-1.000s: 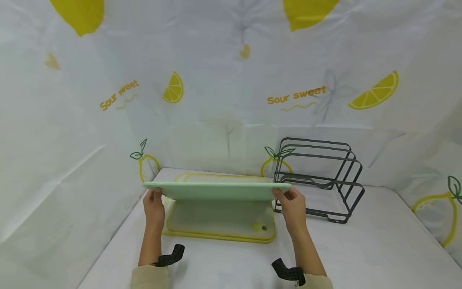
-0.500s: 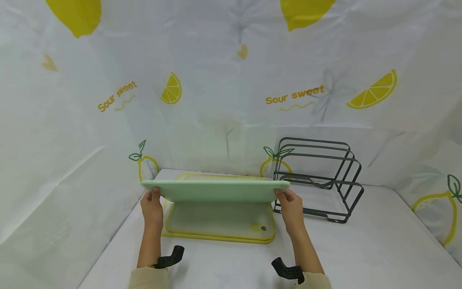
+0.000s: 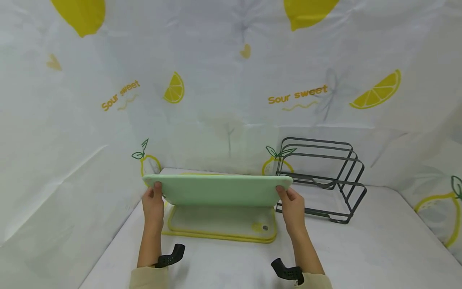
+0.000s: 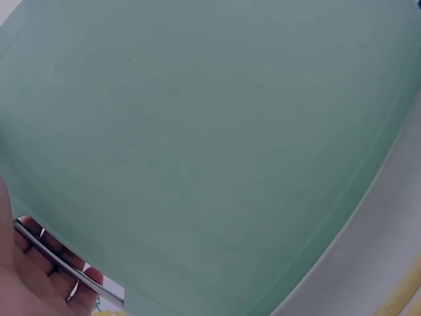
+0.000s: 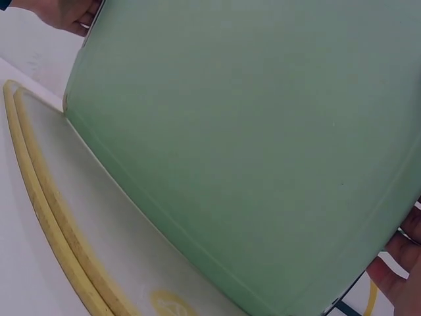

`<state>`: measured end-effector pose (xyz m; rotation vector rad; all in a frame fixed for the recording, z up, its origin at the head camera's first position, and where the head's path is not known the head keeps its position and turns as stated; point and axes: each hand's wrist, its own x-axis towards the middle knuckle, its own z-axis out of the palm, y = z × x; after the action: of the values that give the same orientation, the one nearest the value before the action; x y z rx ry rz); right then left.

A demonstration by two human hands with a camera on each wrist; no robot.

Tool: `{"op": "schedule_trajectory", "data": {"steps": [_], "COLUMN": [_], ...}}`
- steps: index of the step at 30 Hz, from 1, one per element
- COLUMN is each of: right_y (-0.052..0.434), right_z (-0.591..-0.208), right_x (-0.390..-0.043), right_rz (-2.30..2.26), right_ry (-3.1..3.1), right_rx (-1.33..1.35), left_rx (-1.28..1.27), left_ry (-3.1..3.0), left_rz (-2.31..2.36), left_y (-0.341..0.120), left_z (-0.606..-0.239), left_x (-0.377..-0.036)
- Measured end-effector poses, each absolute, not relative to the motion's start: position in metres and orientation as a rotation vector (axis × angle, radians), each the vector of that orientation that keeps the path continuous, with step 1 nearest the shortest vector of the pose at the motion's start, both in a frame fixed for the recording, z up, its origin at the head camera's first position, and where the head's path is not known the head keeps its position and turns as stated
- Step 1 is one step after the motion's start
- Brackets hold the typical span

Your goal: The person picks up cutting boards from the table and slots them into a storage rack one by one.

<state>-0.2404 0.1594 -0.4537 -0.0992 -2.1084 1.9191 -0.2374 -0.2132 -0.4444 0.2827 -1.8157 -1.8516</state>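
With left hand (image 3: 153, 205) and right hand (image 3: 293, 206) each closed in a pinch on one end of the green board (image 3: 221, 190), tilted above the yellow-edged boards (image 3: 220, 224), matching grip height and pressure should prevent twisting or scraping.

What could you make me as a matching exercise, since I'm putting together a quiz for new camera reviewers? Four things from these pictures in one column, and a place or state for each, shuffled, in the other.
Things
1. green board
2. yellow-edged boards
3. black wire rack
4. left hand

Places and states
A. stacked flat on the white table
B. grips something near its left end
C. held up at a tilt
D. stands to the right of the stack

Pairs: 1-C, 2-A, 3-D, 4-B
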Motion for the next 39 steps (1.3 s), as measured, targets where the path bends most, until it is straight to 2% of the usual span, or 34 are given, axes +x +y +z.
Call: {"op": "schedule_trajectory", "data": {"steps": [9,21,29,39], "right_y": [0.159,0.162,0.161,0.16], "right_z": [-0.449,-0.47,-0.468,-0.466], "right_x": [-0.238,-0.242,-0.243,-0.244], "right_rz": [1.913,1.917,1.907,1.914], "right_ry": [-2.136,-2.211,-2.206,-2.204], "right_rx": [-0.136,-0.117,-0.135,-0.156], "left_rx": [0.24,0.251,0.181,0.233], "left_ry": [-1.926,-1.967,-1.903,-2.009], "left_rz": [-1.87,-1.857,-1.953,-1.927], "left_y": [-0.212,-0.213,-0.214,-0.222], "left_z": [-0.438,-0.439,-0.454,-0.46], "left_x": [-0.233,-0.231,-0.237,-0.241]}}
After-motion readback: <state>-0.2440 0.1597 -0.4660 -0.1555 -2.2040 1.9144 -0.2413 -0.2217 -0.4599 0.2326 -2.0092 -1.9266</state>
